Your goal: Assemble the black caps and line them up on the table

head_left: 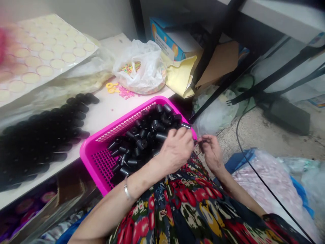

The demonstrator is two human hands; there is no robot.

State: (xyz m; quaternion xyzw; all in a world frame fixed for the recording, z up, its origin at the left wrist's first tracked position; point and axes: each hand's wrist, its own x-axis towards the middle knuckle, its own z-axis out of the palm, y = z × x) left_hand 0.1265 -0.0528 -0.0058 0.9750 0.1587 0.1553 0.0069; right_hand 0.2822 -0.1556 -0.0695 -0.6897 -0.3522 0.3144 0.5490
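Note:
A pink plastic basket (pixel 91 149) rests on my lap and the shelf edge, filled with several small black cylinders (pixel 142 144). My left hand (pixel 176 149) is closed, pinching one black cylinder (pixel 186 125) at the basket's right rim. My right hand (pixel 212 150) is just to the right of it, fingers pinched on something too small to make out. The two hands nearly touch at the fingertips.
Rows of black cylinders (pixel 45 135) lie on the white shelf at left. A sheet of round stickers (pixel 43 54) lies behind them. A plastic bag of coloured beads (pixel 139 69) sits at the back. Black cable (pixel 254 169) and plastic bags (pixel 266 183) lie at right.

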